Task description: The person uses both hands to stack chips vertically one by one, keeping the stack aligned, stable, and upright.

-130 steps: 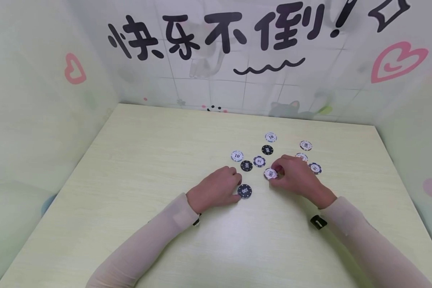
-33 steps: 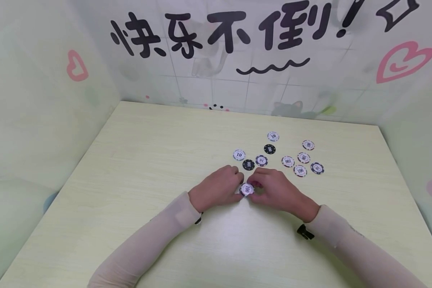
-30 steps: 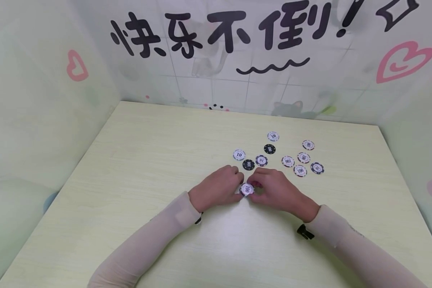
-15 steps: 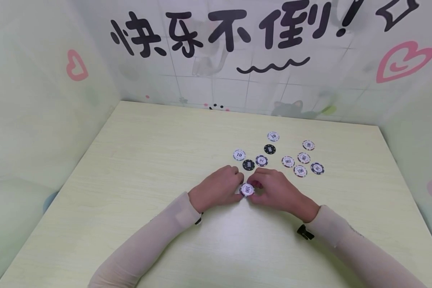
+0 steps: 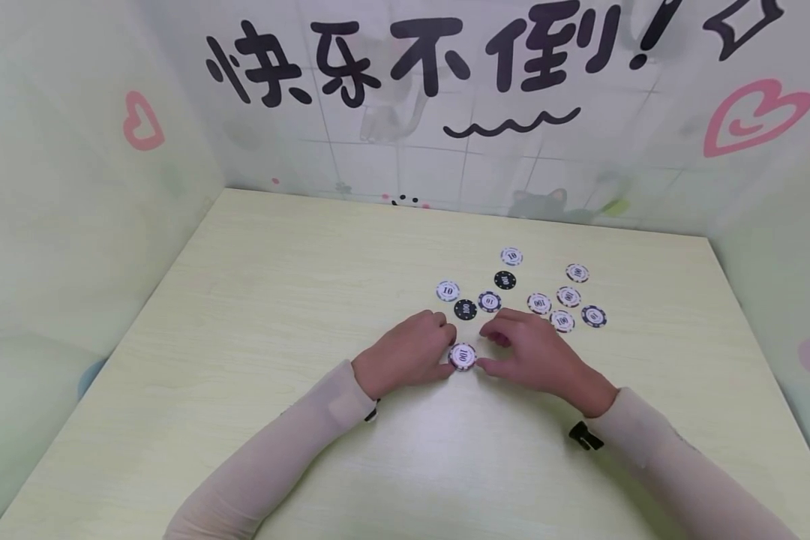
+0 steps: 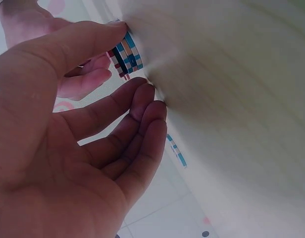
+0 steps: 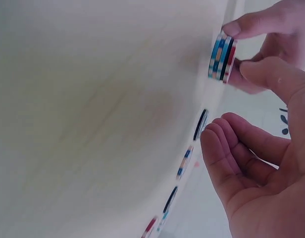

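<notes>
Edgewise, wrist views only: layered chip stack (image 7: 223, 57) | left fingers (image 6: 137, 91) pinch it — right fingers (image 7: 219, 158) parted

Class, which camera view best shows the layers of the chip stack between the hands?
The right wrist view: it shows the chip stack edge-on, coloured layers distinct. The left wrist view shows them partly behind the left thumb; the head view mainly its top chip.

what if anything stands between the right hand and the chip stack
Nothing visible does: the right hand is close beside the chip stack, the left hand is on its opposite side, and the loose chips lie farther back.
</notes>
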`<state>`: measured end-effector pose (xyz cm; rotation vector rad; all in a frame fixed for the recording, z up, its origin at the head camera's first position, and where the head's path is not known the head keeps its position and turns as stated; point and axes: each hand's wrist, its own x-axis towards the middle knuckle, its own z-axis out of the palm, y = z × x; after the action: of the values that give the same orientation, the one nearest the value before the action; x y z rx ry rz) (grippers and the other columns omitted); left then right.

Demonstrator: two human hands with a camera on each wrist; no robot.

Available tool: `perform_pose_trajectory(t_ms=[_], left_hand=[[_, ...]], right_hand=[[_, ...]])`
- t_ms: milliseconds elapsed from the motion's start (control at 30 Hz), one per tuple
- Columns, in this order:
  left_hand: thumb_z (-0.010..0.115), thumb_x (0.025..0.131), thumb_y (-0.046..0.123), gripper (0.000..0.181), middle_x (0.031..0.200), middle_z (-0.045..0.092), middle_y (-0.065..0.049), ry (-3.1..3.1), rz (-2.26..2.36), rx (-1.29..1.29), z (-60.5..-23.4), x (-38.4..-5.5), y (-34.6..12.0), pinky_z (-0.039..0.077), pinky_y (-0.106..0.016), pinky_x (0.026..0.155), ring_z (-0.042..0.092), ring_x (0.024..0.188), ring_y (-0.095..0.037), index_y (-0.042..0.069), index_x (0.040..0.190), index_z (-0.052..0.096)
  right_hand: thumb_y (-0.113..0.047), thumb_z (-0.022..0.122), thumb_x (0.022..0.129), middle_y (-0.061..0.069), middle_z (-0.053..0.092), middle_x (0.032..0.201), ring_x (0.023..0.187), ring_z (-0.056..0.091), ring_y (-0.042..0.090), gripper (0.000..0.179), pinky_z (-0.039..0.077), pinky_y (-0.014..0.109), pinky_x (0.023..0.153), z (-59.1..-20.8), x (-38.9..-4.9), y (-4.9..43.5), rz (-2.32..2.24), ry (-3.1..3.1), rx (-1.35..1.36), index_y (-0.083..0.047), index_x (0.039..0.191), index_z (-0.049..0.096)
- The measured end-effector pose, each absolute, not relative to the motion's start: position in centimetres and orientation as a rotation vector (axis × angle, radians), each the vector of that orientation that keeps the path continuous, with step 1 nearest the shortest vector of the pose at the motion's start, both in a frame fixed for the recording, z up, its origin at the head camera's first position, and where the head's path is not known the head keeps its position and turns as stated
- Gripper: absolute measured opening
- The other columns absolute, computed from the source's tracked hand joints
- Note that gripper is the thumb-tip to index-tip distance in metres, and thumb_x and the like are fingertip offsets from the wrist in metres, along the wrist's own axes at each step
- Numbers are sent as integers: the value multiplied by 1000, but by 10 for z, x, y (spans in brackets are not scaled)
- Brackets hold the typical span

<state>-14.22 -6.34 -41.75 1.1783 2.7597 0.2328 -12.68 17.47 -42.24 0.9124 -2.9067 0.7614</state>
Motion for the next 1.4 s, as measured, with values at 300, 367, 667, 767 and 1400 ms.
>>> perform_pose_trajectory(t_ms=[300, 367, 667, 767, 1400], left_hand=[[85, 97, 27, 29, 95, 69, -8, 2752, 230, 1175, -414, -141, -63, 53, -33, 78, 60, 84, -21, 2, 111, 78], [85, 97, 26, 29, 95, 69, -8, 2752, 230, 1180, -413, -141, -63, 53, -33, 78, 60, 84, -21, 2, 111, 77], [83, 97, 23, 26, 93, 67, -8, 2747, 238, 1181, -414, -142, -63, 52, -33, 77, 58, 83, -21, 2, 109, 77], [83, 97, 23, 25, 93, 67, -8, 2746, 248, 1180, -414, -141, -63, 52, -33, 77, 58, 83, -21, 1, 109, 77], [83, 97, 24, 25, 90, 66, -8, 2759, 237, 1213, -418, -143, -63, 52, -33, 76, 57, 81, -21, 2, 106, 76]], right_hand=[[-18, 88, 90, 4, 69, 92, 84, 62, 21, 26, 55, 42, 76, -414, -136, 215, 700, -2935, 733, -1, 108, 80], [-15, 86, 90, 5, 68, 91, 82, 61, 22, 24, 53, 41, 75, -411, -138, 225, 677, -2945, 678, 1, 108, 80], [-19, 84, 92, 17, 72, 104, 85, 63, 28, 36, 54, 47, 76, -410, -145, 260, 599, -3057, 469, 7, 116, 78], [-20, 85, 91, 16, 70, 102, 85, 60, 28, 42, 51, 45, 74, -411, -147, 267, 583, -3084, 451, 9, 120, 77], [-19, 86, 91, 12, 69, 96, 83, 59, 27, 34, 49, 44, 74, -420, -155, 276, 586, -3110, 460, 7, 112, 80]])
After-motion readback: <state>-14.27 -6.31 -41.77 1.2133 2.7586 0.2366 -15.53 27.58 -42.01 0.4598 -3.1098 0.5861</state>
